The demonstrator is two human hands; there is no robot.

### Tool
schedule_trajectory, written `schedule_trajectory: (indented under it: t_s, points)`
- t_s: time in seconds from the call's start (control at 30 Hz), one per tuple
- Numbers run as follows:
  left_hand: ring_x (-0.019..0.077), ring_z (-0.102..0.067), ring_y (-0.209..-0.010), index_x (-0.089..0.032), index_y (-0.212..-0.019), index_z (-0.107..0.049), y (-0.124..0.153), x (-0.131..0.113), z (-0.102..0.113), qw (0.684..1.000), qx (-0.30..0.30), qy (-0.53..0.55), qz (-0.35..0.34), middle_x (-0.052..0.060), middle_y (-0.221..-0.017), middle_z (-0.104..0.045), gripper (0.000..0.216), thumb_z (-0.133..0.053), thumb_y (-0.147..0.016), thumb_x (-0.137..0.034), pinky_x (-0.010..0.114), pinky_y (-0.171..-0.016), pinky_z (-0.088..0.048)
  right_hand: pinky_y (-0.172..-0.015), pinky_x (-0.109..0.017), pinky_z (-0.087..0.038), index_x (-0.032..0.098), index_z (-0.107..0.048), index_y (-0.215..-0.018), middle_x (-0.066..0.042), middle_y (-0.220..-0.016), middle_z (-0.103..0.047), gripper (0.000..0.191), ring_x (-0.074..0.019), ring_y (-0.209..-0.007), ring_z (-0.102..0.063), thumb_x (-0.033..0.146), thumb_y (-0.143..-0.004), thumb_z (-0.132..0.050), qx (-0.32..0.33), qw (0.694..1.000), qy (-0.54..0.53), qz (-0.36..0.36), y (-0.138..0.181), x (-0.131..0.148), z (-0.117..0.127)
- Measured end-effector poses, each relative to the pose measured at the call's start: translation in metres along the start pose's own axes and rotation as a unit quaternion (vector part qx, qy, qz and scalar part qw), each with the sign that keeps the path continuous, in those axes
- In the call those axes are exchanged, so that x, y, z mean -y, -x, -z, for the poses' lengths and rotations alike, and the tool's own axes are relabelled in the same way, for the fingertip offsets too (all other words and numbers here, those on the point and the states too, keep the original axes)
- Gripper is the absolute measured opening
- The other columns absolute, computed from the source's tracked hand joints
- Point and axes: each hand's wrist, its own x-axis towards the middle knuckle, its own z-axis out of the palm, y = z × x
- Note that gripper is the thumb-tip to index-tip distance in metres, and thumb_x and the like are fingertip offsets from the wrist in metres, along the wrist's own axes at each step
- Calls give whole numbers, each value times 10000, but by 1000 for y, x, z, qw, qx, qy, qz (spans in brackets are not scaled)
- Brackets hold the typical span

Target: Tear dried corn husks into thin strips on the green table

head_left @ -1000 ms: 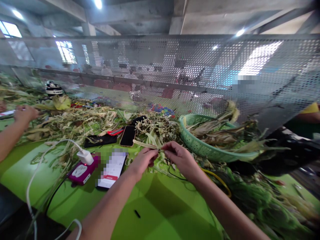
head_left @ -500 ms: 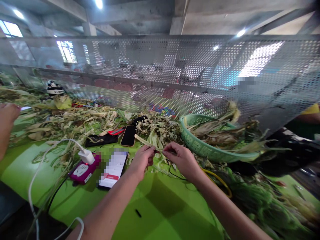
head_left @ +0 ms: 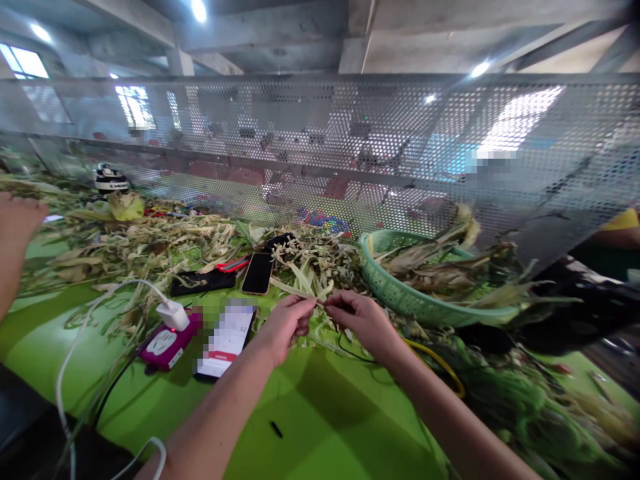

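Over the green table (head_left: 320, 433), my left hand (head_left: 287, 327) pinches a narrow, pale strip of corn husk (head_left: 289, 288), whose long end sticks out to the upper left. My right hand (head_left: 357, 315) is close beside it on the right, thumb and fingertips pressed together at the other end of the strip. The fingertips of the two hands almost meet, and the bit between them is too small to make out clearly. Behind them lies a heap of dry husk scraps (head_left: 325, 257).
A green plastic basket (head_left: 420, 300) of husks stands right. Two phones, one lit (head_left: 227, 343) and one dark (head_left: 257, 272), a magenta power strip (head_left: 170, 340) and a white cable (head_left: 65, 373) lie left. Another person's hand (head_left: 20, 220) is far left. A perforated metal screen (head_left: 300, 147) runs behind.
My hands stay in nearly the same place, with my left fingertips slightly nearer the right ones. The strip's outer end has dipped a little. The other person's hand at far left has shifted.
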Motion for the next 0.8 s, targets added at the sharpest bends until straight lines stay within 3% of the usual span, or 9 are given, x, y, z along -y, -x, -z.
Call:
schedule_trajectory:
  t_s: [0.13, 0.3, 0.47, 0.63, 0.8]
  points:
    - [29, -275, -469, -143, -801, -568, 0, 2, -2, 999, -5, -39, -3, -73, -575, -360, 325, -730, -658, -386, 179, -441, -171, -570, -232, -363, 163, -693, -901, -24, -785, -636, 328, -118, -630, -482, 455, -774, -612, 14, 992, -121, -37, 1, 4, -5]
    - [31, -235, -464, -140, -810, -575, 1, 5, -6, 998, -1, -61, 4, -80, -563, -322, 323, -726, -668, -388, 195, -446, -138, -631, -251, -377, 162, -683, -764, -5, -689, -612, 261, -123, -641, -496, 400, -668, -732, -65, 965, -246, -63, 2, 0, -12]
    - [38, -197, -458, -150, -789, -560, 0, 4, -6, 999, -4, -39, -31, -85, -551, -283, 301, -717, -675, -379, 213, -447, -109, -649, -273, -375, 155, -689, -738, -20, -692, -646, 257, -136, -645, -515, 377, -626, -754, -89, 958, -262, -71, 1, 1, -14]
    - [52, -246, -480, -149, -839, -612, 2, 4, -6, 992, 4, -122, -35, -71, -552, -337, 302, -682, -703, -410, 217, -460, -144, -534, -245, -308, 136, -683, -803, -16, -678, -619, 311, -89, -537, -418, 411, -665, -728, -56, 962, -250, -93, 3, 2, -12]
    - [60, -261, -485, -148, -838, -635, 1, 9, -7, 988, 19, -153, -24, -59, -554, -363, 305, -638, -736, -436, 223, -465, -142, -600, -250, -371, 162, -608, -731, -5, -691, -597, 302, -120, -624, -502, 401, -626, -760, -70, 958, -270, -72, 4, 1, -13]
